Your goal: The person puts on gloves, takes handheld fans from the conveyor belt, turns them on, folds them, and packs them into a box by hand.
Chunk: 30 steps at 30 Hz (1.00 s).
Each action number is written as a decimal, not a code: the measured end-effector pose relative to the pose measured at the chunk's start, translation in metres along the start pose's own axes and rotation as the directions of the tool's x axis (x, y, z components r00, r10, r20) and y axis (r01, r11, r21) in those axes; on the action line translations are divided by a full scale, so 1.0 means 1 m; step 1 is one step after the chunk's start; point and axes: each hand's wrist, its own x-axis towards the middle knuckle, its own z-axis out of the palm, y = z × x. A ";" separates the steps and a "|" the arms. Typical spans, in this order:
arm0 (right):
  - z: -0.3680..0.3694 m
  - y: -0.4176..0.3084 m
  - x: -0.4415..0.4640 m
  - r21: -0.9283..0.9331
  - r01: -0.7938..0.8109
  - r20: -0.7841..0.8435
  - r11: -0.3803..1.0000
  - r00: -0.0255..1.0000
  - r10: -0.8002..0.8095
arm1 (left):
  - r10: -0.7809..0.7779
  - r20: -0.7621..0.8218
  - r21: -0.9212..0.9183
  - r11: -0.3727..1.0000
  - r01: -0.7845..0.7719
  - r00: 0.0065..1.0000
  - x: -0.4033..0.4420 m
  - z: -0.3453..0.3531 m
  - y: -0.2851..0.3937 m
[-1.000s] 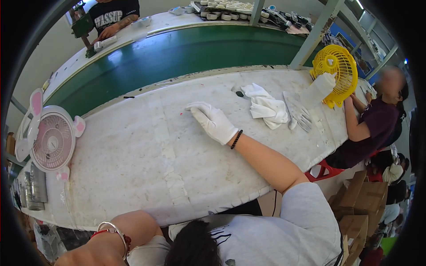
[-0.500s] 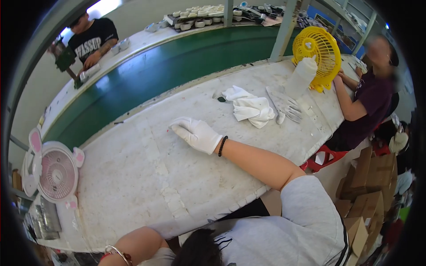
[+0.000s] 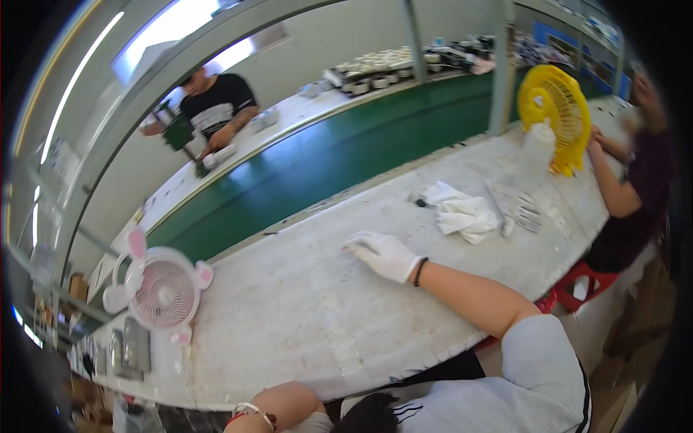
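The camera's view has swung since half a second ago, so the white worktable (image 3: 267, 317) and everything on it sit farther right and lower, while the gloved right hand (image 3: 382, 256) lies on much the same patch of tabletop. Behind the table runs a green belt (image 3: 303, 177); beyond it a person in a black shirt (image 3: 216, 108) bends over the far counter, and a person in a purple shirt (image 3: 650, 180) is at the picture's right edge. A yellow fan (image 3: 535, 101) stands on the far right of the table, a rabbit-eared fan (image 3: 166, 292) on the far left. A translucent bottle (image 3: 536, 155) stands just in front of the yellow fan. Nearer the right hand, but apart from it, lies a crumpled white cloth (image 3: 465, 216), with a loose glove (image 3: 516, 206) just beside it. The right hand's fingers are together, loosely bent and closed on nothing visible. The left forearm (image 3: 285, 404) crosses the bottom edge; the left hand is out of frame, so its fingers cannot be judged.
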 end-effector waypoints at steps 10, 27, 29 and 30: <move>-0.003 -0.013 0.002 0.006 -0.016 0.013 1.000 1.000 0.016 | -0.497 -0.155 0.481 0.717 0.505 0.854 0.011 -0.029 -0.008; -0.003 -0.009 -0.001 0.054 -0.070 0.117 0.996 0.991 0.063 | 0.155 -0.452 0.887 -0.029 0.461 0.878 -0.010 -0.011 -0.064; -0.003 -0.005 0.003 0.067 -0.068 0.102 0.995 0.993 0.061 | 0.138 -0.461 0.882 -0.039 0.469 0.877 -0.008 -0.005 -0.066; -0.001 -0.002 0.003 0.057 -0.052 0.078 0.997 0.996 0.048 | 0.126 -0.475 0.875 -0.035 0.483 0.871 -0.007 -0.004 -0.066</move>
